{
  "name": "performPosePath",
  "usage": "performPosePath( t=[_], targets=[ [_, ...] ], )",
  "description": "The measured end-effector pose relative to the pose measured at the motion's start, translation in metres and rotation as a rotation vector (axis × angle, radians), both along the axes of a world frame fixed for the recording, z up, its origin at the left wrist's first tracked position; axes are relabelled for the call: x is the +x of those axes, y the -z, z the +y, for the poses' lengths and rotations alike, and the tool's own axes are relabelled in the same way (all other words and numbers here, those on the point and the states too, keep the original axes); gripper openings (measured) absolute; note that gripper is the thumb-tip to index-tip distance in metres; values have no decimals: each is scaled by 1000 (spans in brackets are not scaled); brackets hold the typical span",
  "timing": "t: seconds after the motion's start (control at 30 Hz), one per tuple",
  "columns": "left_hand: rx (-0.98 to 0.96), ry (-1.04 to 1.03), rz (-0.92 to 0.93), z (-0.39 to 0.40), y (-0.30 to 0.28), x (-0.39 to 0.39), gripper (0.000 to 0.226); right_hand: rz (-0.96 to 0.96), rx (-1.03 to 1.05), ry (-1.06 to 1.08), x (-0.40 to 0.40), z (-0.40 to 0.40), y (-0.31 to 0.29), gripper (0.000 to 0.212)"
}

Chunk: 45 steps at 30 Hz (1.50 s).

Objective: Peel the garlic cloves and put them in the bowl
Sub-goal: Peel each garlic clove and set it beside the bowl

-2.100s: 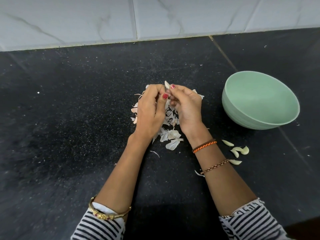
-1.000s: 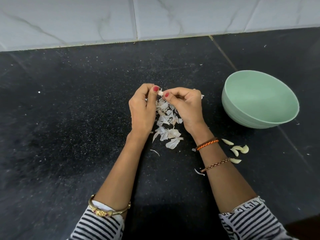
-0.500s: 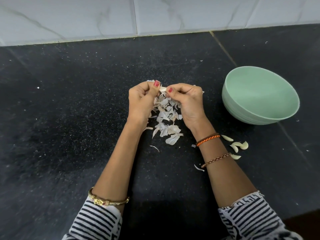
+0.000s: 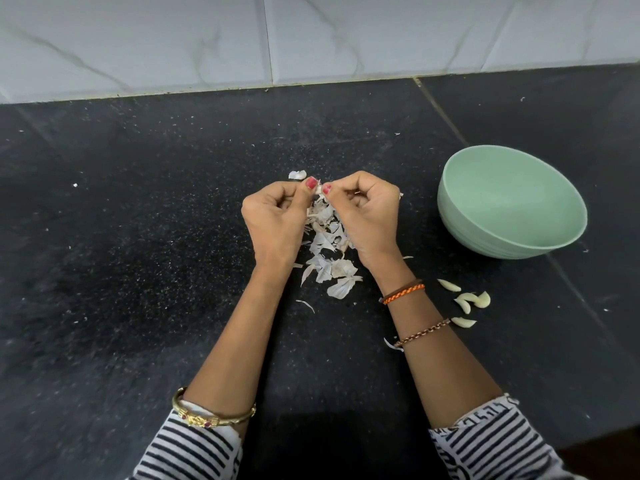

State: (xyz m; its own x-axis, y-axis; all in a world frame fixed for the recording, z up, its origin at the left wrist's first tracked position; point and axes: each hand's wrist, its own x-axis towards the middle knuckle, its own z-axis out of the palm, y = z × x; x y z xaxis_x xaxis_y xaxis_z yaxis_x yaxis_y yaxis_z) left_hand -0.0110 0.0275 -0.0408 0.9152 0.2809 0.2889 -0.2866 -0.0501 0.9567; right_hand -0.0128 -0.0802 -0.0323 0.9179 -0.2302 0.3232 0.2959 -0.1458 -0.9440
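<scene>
Both hands have drawn closer together since the earlier frame: left hand (image 4: 273,220) and right hand (image 4: 367,216) pinch one clove (image 4: 318,189) between thumbs, above the skins (image 4: 329,247). Peeled cloves (image 4: 465,301) lie beside the right wrist; bowl (image 4: 512,202) further right on the table (image 4: 138,237).

- One view only — a wide-angle camera worn on the head, looking forward and steeply down at the speckled black stone counter (image 4: 138,237); the pale marble-patterned wall tiles (image 4: 381,36) run along the top edge
- Close in — both forearms enter from the bottom edge
</scene>
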Motion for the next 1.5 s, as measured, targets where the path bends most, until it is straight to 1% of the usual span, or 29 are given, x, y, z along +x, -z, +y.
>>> performPosePath(
  t=[0.1, 0.13, 0.2, 0.27, 0.33, 0.4, 0.47, 0.53, 0.63, 0.77, 0.87, 0.97, 1.0, 1.03, 1.1, 1.17, 1.23, 1.27, 1.3, 1.33, 1.4, 1.43, 1.47, 1.5],
  targets=[
    [-4, -6, 9, 0, 1, 1, 25, -64, -109, 39, -2, 3, 3, 14],
    [-3, -6, 9, 0, 1, 1, 26, -64, -112, 48, -2, 4, 4, 17],
    [19, -11, -3, -1, 0, 1, 29, -41, -38, 29, -2, 4, 3, 23],
    [58, -35, -19, -2, 0, 0, 33, -24, 24, -10, -1, 4, 2, 23],
    [80, -52, -27, -2, 2, 0, 34, -26, -14, -30, -2, 4, 0, 25],
    [61, -38, -19, -2, 1, -1, 33, -12, -44, -38, -1, 4, -2, 28],
    [-4, 19, -6, -2, -1, -1, 28, 62, 27, -81, -2, 0, -5, 27],
    [-68, 78, -1, -2, -2, 0, 23, 152, 113, -170, -3, -3, -9, 24],
    [-117, 124, 7, 0, -2, 2, 21, 203, 119, -246, -3, -6, -12, 23],
    [-94, 176, -7, 1, -1, 1, 15, 272, 192, -213, -4, -10, -19, 23],
    [-50, 258, 17, 4, -1, 4, 11, 377, 220, -158, -3, -12, -21, 21],
    [-7, 285, 47, 5, -2, 5, 20, 460, 274, -109, -3, -9, -21, 18],
    [-8, 259, 60, 3, -2, 4, 23, 417, 245, -59, -3, -7, -20, 17],
    [-22, 220, 71, 1, -3, 3, 24, 311, 148, 19, -3, -4, -18, 16],
    [-63, 148, 86, -4, -6, 1, 23, 7, -142, 219, -5, 4, -10, 14],
    [-106, 116, 107, -7, -7, 1, 24, -229, -364, 404, -5, 10, -3, 15],
    [-133, 108, 128, -7, -6, 1, 24, -366, -509, 499, -4, 12, 3, 18],
    [-132, 112, 129, -8, -6, 0, 24, -383, -529, 506, -4, 12, 5, 19],
    [-124, 115, 121, -9, -6, 0, 24, -355, -482, 479, -4, 12, 5, 19],
    [-111, 116, 104, -10, -6, -1, 23, -262, -352, 408, -5, 12, 1, 18],
    [-73, 118, 72, -10, -6, 0, 23, 26, 10, 201, -6, 12, -12, 18],
    [-60, 119, 65, -8, -6, 0, 23, 149, 147, 123, -7, 9, -17, 19],
    [-65, 116, 58, -5, -5, 1, 22, 235, 209, 76, -6, 5, -20, 20],
    [-83, 110, 48, -1, -5, 3, 22, 281, 215, 46, -6, 2, -22, 21]
  ],
)
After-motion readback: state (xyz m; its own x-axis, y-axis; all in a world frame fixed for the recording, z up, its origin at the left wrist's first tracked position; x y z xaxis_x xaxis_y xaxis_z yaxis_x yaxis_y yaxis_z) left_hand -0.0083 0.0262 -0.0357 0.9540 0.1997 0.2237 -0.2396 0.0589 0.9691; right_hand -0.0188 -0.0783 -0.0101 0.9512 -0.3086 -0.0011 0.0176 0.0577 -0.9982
